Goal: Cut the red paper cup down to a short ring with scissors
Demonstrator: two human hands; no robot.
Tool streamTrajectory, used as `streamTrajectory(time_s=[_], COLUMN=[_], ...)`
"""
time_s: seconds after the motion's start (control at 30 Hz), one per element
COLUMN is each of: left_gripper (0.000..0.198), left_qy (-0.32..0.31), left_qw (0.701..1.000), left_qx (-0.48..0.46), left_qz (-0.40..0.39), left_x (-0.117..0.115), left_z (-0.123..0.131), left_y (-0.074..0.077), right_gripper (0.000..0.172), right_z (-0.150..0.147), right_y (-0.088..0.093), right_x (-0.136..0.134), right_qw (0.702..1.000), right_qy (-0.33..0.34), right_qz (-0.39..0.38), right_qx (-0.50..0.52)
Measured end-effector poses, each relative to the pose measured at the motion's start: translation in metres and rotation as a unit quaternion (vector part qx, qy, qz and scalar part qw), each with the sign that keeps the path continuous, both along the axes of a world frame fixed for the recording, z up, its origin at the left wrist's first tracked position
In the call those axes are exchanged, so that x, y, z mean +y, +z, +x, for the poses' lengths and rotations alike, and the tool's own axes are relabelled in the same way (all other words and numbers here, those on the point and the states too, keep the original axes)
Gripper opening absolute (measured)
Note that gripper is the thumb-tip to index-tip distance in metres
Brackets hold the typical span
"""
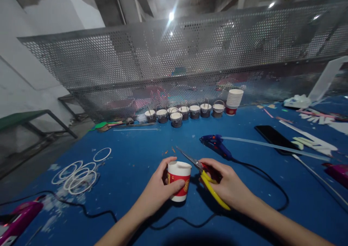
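Paper cup (179,180): gripped upright by closed left hand (159,191). Scissors (202,173): clasped in right hand (228,186), blades parted; rim is best cut steadily.

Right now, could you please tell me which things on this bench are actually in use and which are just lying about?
In use:
left hand
paper cup
right hand
scissors

Lying about:
glue gun
phone
white rings
cup stack
row of filled cups

White-red paper cup (178,180) upright on blue table, yellow-handled scissors (203,173) just beside, blades open
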State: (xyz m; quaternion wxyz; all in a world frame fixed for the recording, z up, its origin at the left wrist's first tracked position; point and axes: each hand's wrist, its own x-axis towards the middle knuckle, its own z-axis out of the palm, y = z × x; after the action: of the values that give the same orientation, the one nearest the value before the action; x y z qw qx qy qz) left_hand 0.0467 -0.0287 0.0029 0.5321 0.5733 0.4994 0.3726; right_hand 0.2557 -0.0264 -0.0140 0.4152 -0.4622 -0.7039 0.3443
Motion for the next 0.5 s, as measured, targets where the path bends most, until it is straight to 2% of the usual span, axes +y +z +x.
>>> streamTrajectory(time_s=[0.13,0.23,0.3,0.37,0.43,0.5], left_gripper=[0.063,0.064,0.063,0.063,0.062,0.064], left_qy=[0.012,0.042,0.057,0.063,0.065,0.068], left_qw=[0.998,0.995,0.995,0.996,0.997,0.997], left_qx=[0.056,0.076,0.063,0.035,0.006,-0.015], left_qz=[0.021,0.047,0.056,0.05,0.037,0.028], left_x=[0.001,0.006,0.009,0.012,0.014,0.015], left_z=[-0.001,-0.003,-0.004,-0.005,-0.006,-0.006], left_y=[0.002,0.004,0.004,0.003,0.0,-0.003], right_gripper=[0.026,0.026,0.034,0.045,0.05,0.046], right_z=[0.003,0.009,0.013,0.016,0.018,0.017], right_y=[0.002,0.003,0.003,0.002,-0.001,-0.004], right_x=[0.002,0.006,0.009,0.012,0.013,0.013], right_qw=[1.0,0.995,0.979,0.951,0.929,0.919], right_qy=[-0.001,-0.014,-0.03,-0.03,-0.011,0.008], right_qz=[-0.01,-0.011,-0.016,-0.028,-0.034,-0.03], right_qx=[-0.02,-0.095,-0.2,-0.307,-0.368,-0.392])
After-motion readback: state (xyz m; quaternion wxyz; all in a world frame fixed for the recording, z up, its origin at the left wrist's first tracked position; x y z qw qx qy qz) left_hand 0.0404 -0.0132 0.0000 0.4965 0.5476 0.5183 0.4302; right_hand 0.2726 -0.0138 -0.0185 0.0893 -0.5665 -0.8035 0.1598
